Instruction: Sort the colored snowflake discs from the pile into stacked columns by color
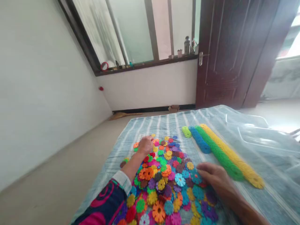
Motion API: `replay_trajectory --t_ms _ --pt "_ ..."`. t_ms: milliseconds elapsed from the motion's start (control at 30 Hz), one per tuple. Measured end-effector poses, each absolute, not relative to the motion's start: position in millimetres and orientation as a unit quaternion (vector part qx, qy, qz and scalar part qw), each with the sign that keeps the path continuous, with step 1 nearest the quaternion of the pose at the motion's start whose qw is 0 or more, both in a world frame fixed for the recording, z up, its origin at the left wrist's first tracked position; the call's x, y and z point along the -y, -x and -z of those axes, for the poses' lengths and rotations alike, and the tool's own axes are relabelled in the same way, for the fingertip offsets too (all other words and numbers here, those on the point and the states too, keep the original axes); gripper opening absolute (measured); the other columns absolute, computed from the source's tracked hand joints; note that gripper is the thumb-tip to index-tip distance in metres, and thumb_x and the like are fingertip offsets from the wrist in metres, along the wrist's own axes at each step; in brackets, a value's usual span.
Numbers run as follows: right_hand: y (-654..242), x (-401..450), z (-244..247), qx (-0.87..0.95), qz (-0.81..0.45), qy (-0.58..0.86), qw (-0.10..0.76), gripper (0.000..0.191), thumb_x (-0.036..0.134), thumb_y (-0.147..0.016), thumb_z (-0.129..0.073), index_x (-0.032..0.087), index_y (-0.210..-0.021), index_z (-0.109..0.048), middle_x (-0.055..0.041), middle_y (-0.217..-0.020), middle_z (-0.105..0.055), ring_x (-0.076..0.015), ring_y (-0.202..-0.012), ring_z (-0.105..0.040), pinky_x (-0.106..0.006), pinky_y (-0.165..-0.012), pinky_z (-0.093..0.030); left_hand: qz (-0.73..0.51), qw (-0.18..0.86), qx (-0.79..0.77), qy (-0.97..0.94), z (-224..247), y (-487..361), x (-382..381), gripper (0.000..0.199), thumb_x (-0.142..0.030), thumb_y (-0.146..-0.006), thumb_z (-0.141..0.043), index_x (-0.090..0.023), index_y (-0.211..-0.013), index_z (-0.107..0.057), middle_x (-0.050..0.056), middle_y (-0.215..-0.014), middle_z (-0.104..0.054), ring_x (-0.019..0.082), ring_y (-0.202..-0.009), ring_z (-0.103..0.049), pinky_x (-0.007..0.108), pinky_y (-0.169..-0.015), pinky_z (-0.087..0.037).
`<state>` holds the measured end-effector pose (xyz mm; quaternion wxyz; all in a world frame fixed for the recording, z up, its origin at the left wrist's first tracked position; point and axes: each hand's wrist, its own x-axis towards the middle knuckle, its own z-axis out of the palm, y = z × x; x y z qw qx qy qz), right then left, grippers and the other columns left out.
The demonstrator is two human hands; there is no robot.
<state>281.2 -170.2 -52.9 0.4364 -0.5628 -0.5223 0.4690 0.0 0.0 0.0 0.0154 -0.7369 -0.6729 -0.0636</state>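
A loose heap of colourful plastic snowflake discs (164, 175) with notched rims lies on a striped cloth. My left hand (145, 144) is at the heap's far left, its fingers curled together over the discs; whatever they pinch is hidden. At the heap's right side is my right hand (214, 175), slightly blurred, fingers drawn together beside a teal disc (196, 177). What lies under these fingers I cannot make out. Sorted discs form rows to the right: a short lime row (187, 132), a blue row (199, 139), a long green row (219, 153) and a long yellow row (232, 155).
The blue-grey striped cloth (161, 123) covers the surface under the discs. Clear plastic containers (264, 137) stand at the right. Beyond are a dark red door (225, 53) and a window sill (150, 65) with bottles and small items. A white wall rises on the left.
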Motion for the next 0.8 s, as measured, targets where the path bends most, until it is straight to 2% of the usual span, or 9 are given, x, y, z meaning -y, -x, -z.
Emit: replay_trajectory --t_ms 233,400,500,633,800 --pt "-275.7 167.4 46.0 0.487 -0.485 0.55 0.474 0.024 0.04 -0.067 -0.066 0.018 -0.074 -0.073 0.0008 -0.061 -0.064 -0.0143 -0.057 -0.055 -0.024 -0.054 -0.043 0.044 -0.026 0.685 0.726 -2.9 -7.9 -31.6 0.014 -0.02 -0.073 -0.058 -0.02 -0.071 -0.072 0.003 -0.076 -0.073 0.02 -0.083 -0.067 0.024 -0.07 -0.046" --pt "-274.3 165.6 45.9 0.471 -0.499 0.543 0.484 0.021 0.037 -0.066 -0.065 0.017 -0.071 -0.072 0.0017 -0.058 -0.062 -0.0133 -0.054 -0.054 -0.023 -0.052 -0.043 0.042 -0.071 0.688 0.721 2.3 -1.9 -50.4 0.011 -0.017 -0.062 -0.065 -0.019 -0.069 -0.073 -0.001 -0.064 -0.069 0.016 -0.069 -0.065 0.02 -0.058 -0.043" --pt "-274.1 165.8 46.2 0.471 -0.493 0.544 0.489 0.022 0.037 -0.065 -0.065 0.017 -0.071 -0.072 0.0015 -0.059 -0.063 -0.013 -0.055 -0.053 -0.023 -0.053 -0.043 0.048 -0.091 0.689 0.717 7.7 2.7 -56.5 0.015 -0.017 -0.06 -0.067 -0.017 -0.073 -0.074 -0.002 -0.064 -0.068 0.015 -0.064 -0.064 0.019 -0.053 -0.042" --pt "-274.4 165.9 47.7 0.476 -0.49 0.545 0.487 0.021 0.036 -0.066 -0.064 0.017 -0.071 -0.072 0.0018 -0.059 -0.062 -0.012 -0.054 -0.052 -0.022 -0.052 -0.041 0.062 -0.083 0.697 0.71 8.8 6.5 -56.5 0.018 -0.015 -0.061 -0.067 -0.016 -0.078 -0.073 0.0 -0.069 -0.07 0.016 -0.066 -0.065 0.02 -0.053 -0.042" --pt "-274.9 165.3 49.3 0.477 -0.491 0.543 0.487 0.022 0.036 -0.066 -0.063 0.017 -0.072 -0.072 0.0023 -0.057 -0.06 -0.0118 -0.052 -0.051 -0.022 -0.05 -0.04 0.092 -0.031 0.678 0.729 -1.7 -4.6 -37.0 0.019 -0.009 -0.068 -0.058 -0.016 -0.079 -0.072 0.007 -0.081 -0.073 0.022 -0.083 -0.068 0.026 -0.068 -0.048"
